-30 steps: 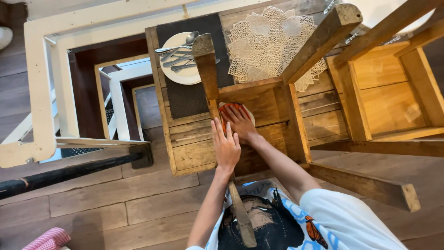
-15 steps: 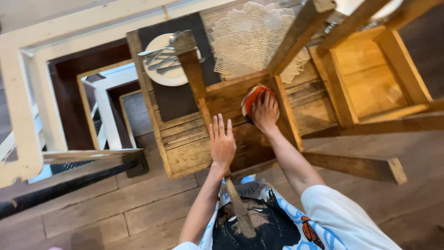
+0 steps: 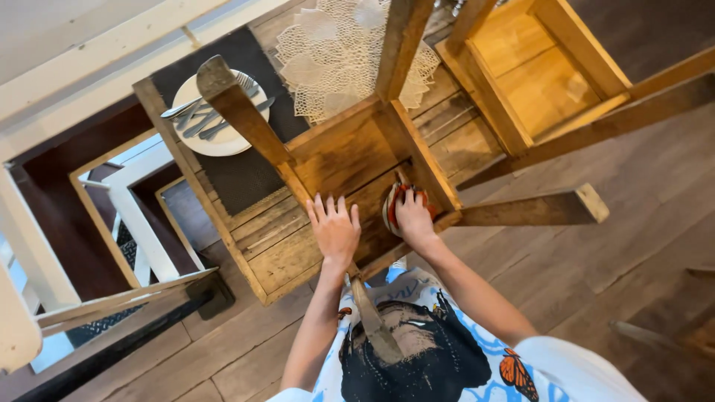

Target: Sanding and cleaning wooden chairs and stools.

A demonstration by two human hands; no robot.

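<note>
View: the scene is seen from above, looking down past a patterned white and blue shirt (image 3: 447, 357) to two bare arms reaching forward.

Stool: an upturned wooden stool (image 3: 357, 160) is laid seat-down on the near end of the desk (image 3: 275, 249), its legs pointing up and outward toward the camera.

Left hand: the left hand (image 3: 335, 227) is laid flat, palm down, on the underside of the stool seat, close beside one leg. Its fingers (image 3: 330, 207) are spread wide and straight, and nothing is gripped by them.

Right hand: the right hand (image 3: 413, 219) is pressed down on a red and orange cloth (image 3: 392, 205) at the near right corner of the stool's underside, where a leg meets the frame. Its fingers are curled over the cloth, which is held bunched beneath them.

Cloth: only the left edge of the cloth is seen past the hand; the rest is hidden under the palm.

Desk: a desk of rough wooden planks is seen below the stool. A dark placemat (image 3: 238, 171) is laid at its far left, with a white plate (image 3: 216, 119) on it. Metal cutlery (image 3: 212, 115) is laid across the plate.

Doily: a white lace doily (image 3: 335, 56) is spread on the desk beyond the stool.

Floor: wood-look planks (image 3: 648, 223) are seen to the right and below.
</note>
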